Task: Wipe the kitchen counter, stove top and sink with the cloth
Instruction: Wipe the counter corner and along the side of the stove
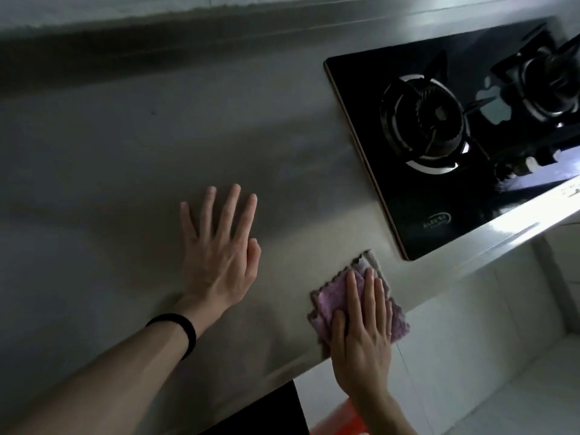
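A folded pink cloth (pixel 329 299) with a grey underside lies on the steel kitchen counter (pixel 125 171), near its front edge and just left of the stove top's near corner. My right hand (pixel 364 334) presses flat on the cloth with straight fingers. My left hand (pixel 219 246) rests flat on the bare counter to the left, fingers spread, a black band on its wrist. The black glass stove top (pixel 408 196) with two gas burners sits at the right. No sink is in view.
A raised steel backsplash (pixel 219 36) runs along the back of the counter. Below the counter's front edge are white tiles (pixel 470 356), a dark panel (pixel 266 412) and something orange (pixel 348 419) low down.
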